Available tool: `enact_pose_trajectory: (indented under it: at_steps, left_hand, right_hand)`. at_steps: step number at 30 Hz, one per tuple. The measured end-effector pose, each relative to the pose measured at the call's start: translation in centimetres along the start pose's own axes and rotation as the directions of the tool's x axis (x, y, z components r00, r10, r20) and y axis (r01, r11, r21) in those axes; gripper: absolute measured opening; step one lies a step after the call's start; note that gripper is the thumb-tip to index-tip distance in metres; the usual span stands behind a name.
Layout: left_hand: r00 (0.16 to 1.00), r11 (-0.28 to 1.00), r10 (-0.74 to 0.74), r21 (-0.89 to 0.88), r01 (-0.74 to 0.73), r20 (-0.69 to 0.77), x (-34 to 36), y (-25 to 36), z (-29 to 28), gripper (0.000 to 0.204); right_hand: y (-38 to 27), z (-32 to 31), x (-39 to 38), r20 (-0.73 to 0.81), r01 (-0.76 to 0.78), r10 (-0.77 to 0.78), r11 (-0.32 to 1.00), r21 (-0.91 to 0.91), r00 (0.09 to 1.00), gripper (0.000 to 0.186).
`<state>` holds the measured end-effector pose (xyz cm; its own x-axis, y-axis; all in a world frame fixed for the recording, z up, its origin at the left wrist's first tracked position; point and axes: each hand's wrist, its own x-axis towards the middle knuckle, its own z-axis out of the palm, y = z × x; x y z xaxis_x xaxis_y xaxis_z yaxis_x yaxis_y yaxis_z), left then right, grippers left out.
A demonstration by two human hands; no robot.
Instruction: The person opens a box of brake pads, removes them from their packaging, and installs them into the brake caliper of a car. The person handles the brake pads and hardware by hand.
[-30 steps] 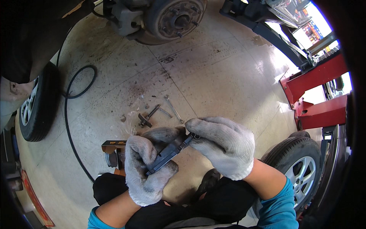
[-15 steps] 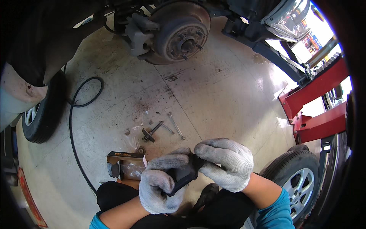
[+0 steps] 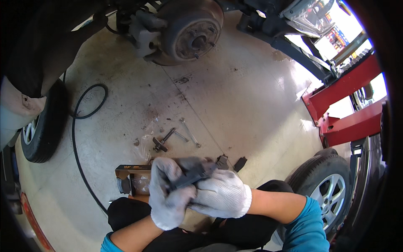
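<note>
A dark brake pad (image 3: pixel 191 176) is held between both white-gloved hands, low in the middle of the view. My left hand (image 3: pixel 168 197) grips its left end, slightly blurred. My right hand (image 3: pixel 222 191) is curled against the right end, its fingertips partly hidden behind the pad and glove. Just beyond the right glove two more dark pads, one pad (image 3: pixel 222 161) and another pad (image 3: pixel 240 164), lie on the floor. An open parts box (image 3: pixel 133 168) with clear plastic inside stands left of my left hand.
A brake disc (image 3: pixel 197 35) with its caliper (image 3: pixel 145 35) hangs ahead. Wrenches (image 3: pixel 191 133) and a clamp-like tool (image 3: pixel 161 143) lie on the floor (image 3: pixel 247 105). A black hose (image 3: pixel 75 155) loops left. Wheels stand left (image 3: pixel 44 126) and right (image 3: pixel 325 193), near a red lift arm (image 3: pixel 348 92).
My right hand has turned and moved left and down, closer to my left hand. The pad is tilted differently. Two pads on the floor now show beyond the gloves. The view has shifted slightly.
</note>
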<state>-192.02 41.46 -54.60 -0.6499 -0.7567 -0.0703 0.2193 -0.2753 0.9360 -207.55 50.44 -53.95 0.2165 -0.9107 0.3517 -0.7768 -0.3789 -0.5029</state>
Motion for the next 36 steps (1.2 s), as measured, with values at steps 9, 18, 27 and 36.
enact_pose_trajectory:
  at_steps: [9,18,27,36]
  left_hand:
    - [0.957,0.726,-0.273,-0.674,0.136,-0.1,1.8,-0.1,-2.9,0.046]
    - [0.962,0.918,-0.244,-0.349,0.188,-0.123,0.7,-0.1,-2.4,0.06]
    - [0.925,0.836,-0.363,-0.477,0.271,-0.111,1.3,-1.8,-0.7,0.045]
    - [0.839,0.843,-0.522,-0.244,0.479,-0.157,1.6,-3.4,0.4,0.041]
  right_hand:
    - [9.5,-11.1,-1.1,-0.368,-0.659,0.7,0.708,0.252,0.612,0.037]
    - [18.0,0.5,-27.2,0.047,-0.954,0.963,0.268,-0.133,0.264,0.042]
    - [9.8,17.9,-30.1,0.227,-0.74,0.774,0.632,-0.229,0.591,0.056]
    - [13.5,14.5,-26.3,0.165,-0.872,0.871,0.48,-0.091,0.463,0.028]
